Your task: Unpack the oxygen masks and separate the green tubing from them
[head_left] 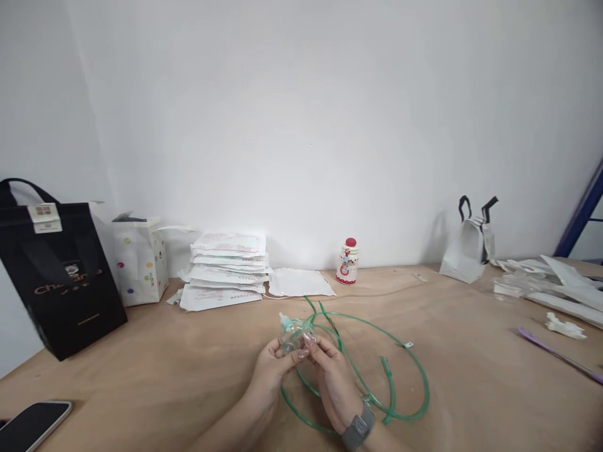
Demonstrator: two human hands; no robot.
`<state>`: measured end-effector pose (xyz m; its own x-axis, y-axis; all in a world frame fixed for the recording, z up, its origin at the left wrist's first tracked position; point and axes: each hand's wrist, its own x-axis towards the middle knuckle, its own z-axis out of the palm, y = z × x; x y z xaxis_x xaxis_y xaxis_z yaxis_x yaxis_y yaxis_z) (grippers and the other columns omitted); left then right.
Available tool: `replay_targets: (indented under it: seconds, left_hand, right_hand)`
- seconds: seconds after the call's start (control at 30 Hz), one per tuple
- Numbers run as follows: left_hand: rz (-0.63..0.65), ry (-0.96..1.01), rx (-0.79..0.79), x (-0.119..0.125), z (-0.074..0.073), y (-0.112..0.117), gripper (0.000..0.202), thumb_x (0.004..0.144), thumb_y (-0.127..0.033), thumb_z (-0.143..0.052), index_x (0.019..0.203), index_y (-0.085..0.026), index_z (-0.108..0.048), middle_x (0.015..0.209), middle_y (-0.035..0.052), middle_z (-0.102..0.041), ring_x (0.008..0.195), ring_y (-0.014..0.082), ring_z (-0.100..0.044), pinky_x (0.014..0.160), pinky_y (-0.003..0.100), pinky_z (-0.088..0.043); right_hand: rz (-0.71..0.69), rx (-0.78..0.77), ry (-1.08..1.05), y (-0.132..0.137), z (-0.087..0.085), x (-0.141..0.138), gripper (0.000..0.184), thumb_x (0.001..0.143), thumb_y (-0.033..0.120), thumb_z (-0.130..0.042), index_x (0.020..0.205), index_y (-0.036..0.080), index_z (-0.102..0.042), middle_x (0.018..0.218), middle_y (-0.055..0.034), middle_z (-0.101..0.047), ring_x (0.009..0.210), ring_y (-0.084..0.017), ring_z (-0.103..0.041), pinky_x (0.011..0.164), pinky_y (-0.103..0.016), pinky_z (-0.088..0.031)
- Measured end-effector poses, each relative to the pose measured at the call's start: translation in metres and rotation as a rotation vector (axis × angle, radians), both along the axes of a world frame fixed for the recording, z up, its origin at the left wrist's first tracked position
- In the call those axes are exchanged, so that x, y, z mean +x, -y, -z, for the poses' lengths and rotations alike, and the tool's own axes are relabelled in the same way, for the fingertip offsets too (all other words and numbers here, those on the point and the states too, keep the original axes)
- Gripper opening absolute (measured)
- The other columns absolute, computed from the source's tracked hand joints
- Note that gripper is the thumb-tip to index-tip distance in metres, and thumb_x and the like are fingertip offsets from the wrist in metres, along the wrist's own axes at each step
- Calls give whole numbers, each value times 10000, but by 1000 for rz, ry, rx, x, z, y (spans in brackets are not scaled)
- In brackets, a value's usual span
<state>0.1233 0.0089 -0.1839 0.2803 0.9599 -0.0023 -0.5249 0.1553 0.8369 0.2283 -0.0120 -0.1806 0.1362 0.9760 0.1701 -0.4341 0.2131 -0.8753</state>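
Both of my hands meet over the wooden table (188,370) and grip a small clear plastic mask piece (294,333) with a pale green tip. My left hand (273,370) holds it from the left, fingers curled around it. From the right, my right hand (330,370), a grey watch on its wrist, pinches the same piece. Green tubing (405,364) attached to it lies in loose loops on the table under and to the right of my hands.
A black gift bag (56,276) and a dotted white bag (141,260) stand at the left. A stack of white packets (226,276), a small red-capped bottle (347,260), a white paper bag (468,248), wrappers (551,285) and a phone (32,424) also sit here.
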Motion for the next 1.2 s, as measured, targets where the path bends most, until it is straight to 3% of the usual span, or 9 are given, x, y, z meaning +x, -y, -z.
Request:
replay_targets:
  seconds: [0.1,0.17,0.23,0.3,0.4,0.5,0.83,1.03,1.2]
  left_hand:
    - [3,-19,29,-3,4,1,428,449,-299,-864,810,-146,-691,826,54,-717,814,170,-617,770,249,-436]
    - [8,-39,15,-10,5,-2,435,495,-438,-817,790,-146,-687,787,55,-707,776,177,-615,739,266,-437]
    - [38,-62,3,-18,3,-8,517,592,-612,-674,826,-152,-678,773,60,-697,749,183,-613,714,285,-438]
    - [95,-98,38,-27,1,-15,572,660,-673,-560,892,-160,-662,787,62,-691,741,181,-610,680,279,-434]
    - [169,-163,110,-35,-2,-23,426,597,-513,-735,788,-141,-653,687,33,-664,608,134,-573,562,223,-393]
    - [219,-172,124,-36,-1,-24,355,510,-361,-832,660,-130,-609,543,-14,-591,459,74,-469,467,190,-310]
    - [246,-44,126,-25,-12,-8,358,587,-433,-771,622,-155,-547,560,-22,-514,524,89,-449,541,210,-347]
    - [223,-96,123,-27,-12,-11,311,622,-408,-752,609,-145,-586,554,-11,-531,511,91,-448,510,206,-318]
    - [195,-101,135,-25,-13,-10,340,592,-419,-769,588,-150,-561,530,-27,-516,481,76,-415,490,199,-286]
  right_hand:
    - [38,52,97,-5,-1,11,215,669,399,-703,690,187,-684,730,-24,-645,767,-179,-539,756,-299,-405]
    - [40,113,196,-10,-5,21,216,672,403,-701,670,190,-663,720,-12,-623,736,-166,-526,725,-286,-405]
    - [-36,175,357,-13,-11,29,208,675,391,-703,659,191,-650,707,-3,-593,713,-157,-515,699,-276,-404]
    - [-159,218,516,-14,-15,34,192,688,373,-695,658,189,-647,705,1,-575,710,-152,-511,684,-270,-403]
    - [-307,195,587,-14,-15,33,191,703,374,-678,668,189,-645,675,14,-580,677,-139,-511,668,-267,-404]
    - [-353,109,532,-13,-9,28,206,662,379,-708,644,183,-648,635,22,-605,637,-129,-521,655,-267,-409]
    - [-267,69,276,-15,0,21,269,664,402,-713,631,153,-618,604,12,-613,571,-102,-520,584,-239,-392]
    - [-284,115,346,-11,0,17,275,680,423,-695,640,170,-594,612,24,-568,605,-112,-502,612,-249,-387]
    - [-207,208,527,-5,-5,17,225,753,409,-622,726,186,-609,710,1,-585,702,-152,-523,670,-275,-405]
